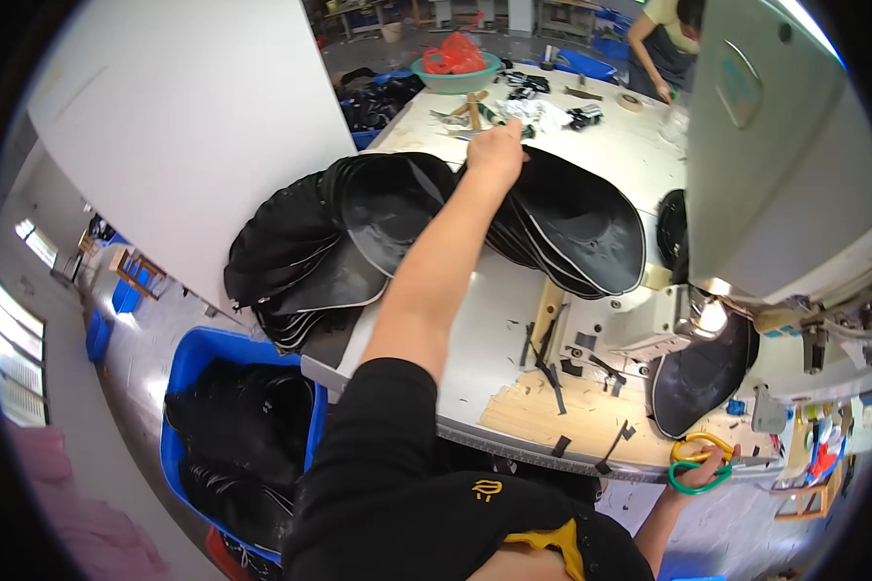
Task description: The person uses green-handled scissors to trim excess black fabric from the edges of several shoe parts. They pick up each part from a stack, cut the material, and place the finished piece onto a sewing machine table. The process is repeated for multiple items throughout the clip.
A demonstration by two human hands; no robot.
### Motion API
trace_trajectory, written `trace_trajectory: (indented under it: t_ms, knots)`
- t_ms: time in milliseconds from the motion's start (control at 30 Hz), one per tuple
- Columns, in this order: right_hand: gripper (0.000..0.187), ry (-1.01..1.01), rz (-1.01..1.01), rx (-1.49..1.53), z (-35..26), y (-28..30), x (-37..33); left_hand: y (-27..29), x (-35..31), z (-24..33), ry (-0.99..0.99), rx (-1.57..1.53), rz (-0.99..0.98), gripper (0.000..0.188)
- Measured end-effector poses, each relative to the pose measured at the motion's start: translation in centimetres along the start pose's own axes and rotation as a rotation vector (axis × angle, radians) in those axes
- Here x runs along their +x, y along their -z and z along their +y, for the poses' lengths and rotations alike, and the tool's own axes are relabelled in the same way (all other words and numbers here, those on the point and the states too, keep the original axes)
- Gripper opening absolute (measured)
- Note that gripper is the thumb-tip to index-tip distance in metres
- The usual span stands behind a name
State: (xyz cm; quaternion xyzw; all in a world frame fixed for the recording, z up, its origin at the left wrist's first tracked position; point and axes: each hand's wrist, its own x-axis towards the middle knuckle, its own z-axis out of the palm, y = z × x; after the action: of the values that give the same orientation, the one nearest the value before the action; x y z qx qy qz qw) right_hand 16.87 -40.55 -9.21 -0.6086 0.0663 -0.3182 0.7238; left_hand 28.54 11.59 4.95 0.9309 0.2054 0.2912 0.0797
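Note:
My left hand [497,155] reaches across the sewing table, its fingers closed at the far edge of a stack of black curved fabric pieces [581,218]. How many pieces it grips is hidden. In my right hand [700,473], low at the table's front edge, is a pair of scissors [690,451] with one yellow and one green handle loop, blades toward the right. Another black piece [702,378] lies by the lit head of the sewing machine [678,320]. Left of my forearm, more black pieces [305,232] sit in a fanned, overlapping pile.
A blue bin [179,426] full of black pieces stands at the table's left. Black strip scraps [552,382] litter the table front. Farther back are a green basin [455,77] with a red bag, a tape roll [630,102] and a person [664,48]. A white panel [194,126] rises at left.

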Motion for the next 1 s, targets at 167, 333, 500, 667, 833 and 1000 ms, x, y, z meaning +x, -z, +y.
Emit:
trace_trajectory:
  t_ms: [167,333,500,667,833,1000]
  knots:
    - [0.047,-0.003,-0.002,-0.026,-0.5,-0.3,0.1,-1.2,-1.9,-1.8,0.061,-0.338,0.025,0.039]
    - [0.045,0.0,-0.01,-0.045,-0.6,-0.5,0.1,1.1,-6.7,-3.5,-0.026,-0.573,0.476,0.047]
    - [0.046,0.013,-0.026,-0.032,0.2,0.1,0.7,1.4,-11.7,-12.5,0.32,0.094,0.06,0.058]
    - [0.045,0.022,-0.021,-0.035,-0.1,0.0,0.3,3.8,-14.2,-11.9,0.18,0.194,-0.178,0.06]
    - [0.046,0.027,-0.03,-0.018,1.0,0.9,1.1,5.4,-17.4,-10.2,0.164,0.175,-0.218,0.065]
    - [0.046,0.024,-0.023,-0.043,0.0,0.2,0.4,4.2,-22.4,-6.7,0.062,0.027,0.024,0.068]
